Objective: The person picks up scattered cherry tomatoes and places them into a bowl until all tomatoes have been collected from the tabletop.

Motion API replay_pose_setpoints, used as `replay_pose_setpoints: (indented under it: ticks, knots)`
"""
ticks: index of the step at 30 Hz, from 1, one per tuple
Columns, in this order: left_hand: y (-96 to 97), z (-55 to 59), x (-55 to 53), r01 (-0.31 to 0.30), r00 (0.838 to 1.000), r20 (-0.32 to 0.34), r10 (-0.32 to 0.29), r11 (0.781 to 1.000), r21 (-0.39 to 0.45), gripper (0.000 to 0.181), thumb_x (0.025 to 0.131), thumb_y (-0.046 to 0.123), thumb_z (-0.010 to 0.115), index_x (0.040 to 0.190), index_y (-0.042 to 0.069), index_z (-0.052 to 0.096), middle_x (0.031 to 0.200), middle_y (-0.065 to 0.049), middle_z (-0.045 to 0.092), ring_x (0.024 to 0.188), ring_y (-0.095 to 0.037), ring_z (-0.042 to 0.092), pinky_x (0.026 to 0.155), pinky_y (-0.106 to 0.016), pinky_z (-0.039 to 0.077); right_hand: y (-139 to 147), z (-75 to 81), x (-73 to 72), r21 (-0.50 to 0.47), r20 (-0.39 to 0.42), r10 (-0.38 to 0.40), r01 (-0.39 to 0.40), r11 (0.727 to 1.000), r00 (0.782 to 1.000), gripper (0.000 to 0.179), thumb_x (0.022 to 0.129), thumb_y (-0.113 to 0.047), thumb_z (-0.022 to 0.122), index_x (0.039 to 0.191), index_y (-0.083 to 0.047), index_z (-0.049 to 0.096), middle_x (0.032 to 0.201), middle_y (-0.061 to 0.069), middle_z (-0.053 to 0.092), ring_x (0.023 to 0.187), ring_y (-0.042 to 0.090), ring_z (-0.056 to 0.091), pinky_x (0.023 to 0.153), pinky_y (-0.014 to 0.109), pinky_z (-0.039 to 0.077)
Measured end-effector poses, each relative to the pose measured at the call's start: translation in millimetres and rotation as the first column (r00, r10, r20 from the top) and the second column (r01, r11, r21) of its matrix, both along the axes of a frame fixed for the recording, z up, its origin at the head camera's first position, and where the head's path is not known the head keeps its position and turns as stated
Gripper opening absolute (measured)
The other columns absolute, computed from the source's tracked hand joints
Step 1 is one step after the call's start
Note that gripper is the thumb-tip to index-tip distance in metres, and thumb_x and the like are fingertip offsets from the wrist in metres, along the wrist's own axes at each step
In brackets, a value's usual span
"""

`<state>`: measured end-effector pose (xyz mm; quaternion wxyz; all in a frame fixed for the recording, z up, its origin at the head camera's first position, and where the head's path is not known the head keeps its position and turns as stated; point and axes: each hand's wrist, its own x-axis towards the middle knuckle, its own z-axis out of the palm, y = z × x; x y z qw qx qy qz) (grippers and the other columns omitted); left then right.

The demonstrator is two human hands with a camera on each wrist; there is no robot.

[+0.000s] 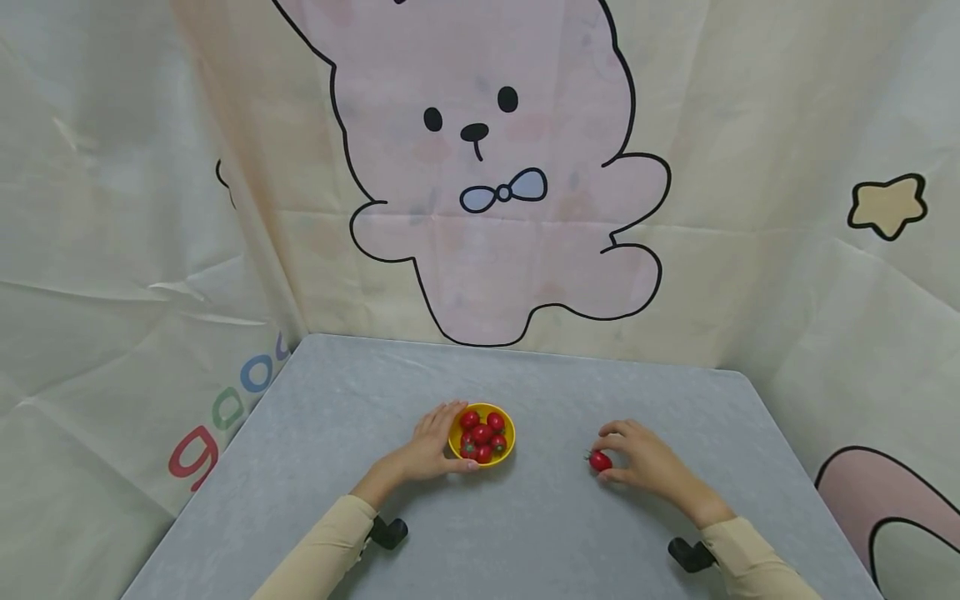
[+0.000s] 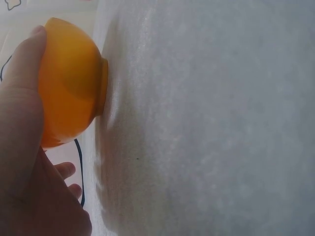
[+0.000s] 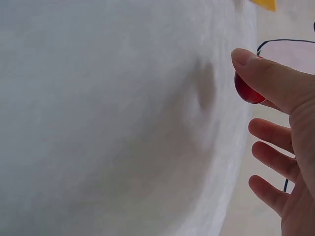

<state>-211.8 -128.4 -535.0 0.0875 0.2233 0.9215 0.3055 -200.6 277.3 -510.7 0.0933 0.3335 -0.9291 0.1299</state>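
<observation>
A yellow bowl [image 1: 512,442] stands on the grey tabletop, filled with several red cherry tomatoes [image 1: 482,433]. My left hand [image 1: 429,450] grips its left side, thumb at the near edge and fingers round the far edge. In the left wrist view, the thumb lies along the wall of the bowl [image 2: 74,88], whose foot sits on the cloth. To the right, my right hand [image 1: 643,458] pinches one cherry tomato [image 1: 600,462] between thumb and forefinger. The right wrist view shows this tomato [image 3: 249,92] apart from its shadow, the other three fingers spread loosely.
A grey cloth [image 1: 540,533] covers the table. Behind it hangs a cream curtain [image 1: 720,275] with a pink bear print, and more printed fabric runs along both sides. Each wrist carries a black camera mount [image 1: 390,533].
</observation>
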Motion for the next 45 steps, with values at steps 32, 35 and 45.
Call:
replay_pose_setpoints:
  ticks: [32, 35, 45]
  knots:
    - [2.0, 2.3, 0.8, -0.015, 1.000, -0.012, 0.015, 1.000, 0.003, 0.107, 0.079, 0.066, 0.070, 0.157, 0.015, 0.018, 0.165, -0.011, 0.021, 0.151, -0.041, 0.016, 0.122, -0.063, 0.013, -127.3, 60.9, -27.0, 0.111, 0.000, 0.208, -0.207, 0.972, 0.978, 0.038, 0.079, -0.040, 0.082, 0.112, -0.025, 0.073, 0.123, 0.001, 0.066, 0.116, 0.022, 0.059, 0.099, 0.045, 0.053]
    - [2.1, 3.1, 1.5, -0.009, 1.000, -0.016, 0.009, 1.000, 0.001, 0.106, 0.080, 0.064, 0.070, 0.157, 0.015, 0.018, 0.165, -0.011, 0.022, 0.151, -0.042, 0.016, 0.122, -0.064, 0.012, -134.2, 61.8, -27.6, 0.115, 0.012, 0.223, -0.223, 0.968, 0.975, 0.039, 0.079, -0.040, 0.081, 0.113, -0.025, 0.073, 0.124, 0.003, 0.066, 0.117, 0.023, 0.059, 0.100, 0.045, 0.052]
    - [1.8, 2.9, 2.7, 0.003, 1.000, -0.020, -0.003, 1.000, 0.017, 0.106, 0.080, 0.063, 0.071, 0.157, 0.015, 0.018, 0.165, -0.012, 0.022, 0.151, -0.043, 0.015, 0.121, -0.066, 0.012, -150.7, 56.7, -28.5, 0.157, 0.049, 0.228, -0.233, 0.960, 0.972, 0.040, 0.081, -0.044, 0.079, 0.117, -0.027, 0.072, 0.128, 0.002, 0.065, 0.120, 0.022, 0.057, 0.102, 0.045, 0.051]
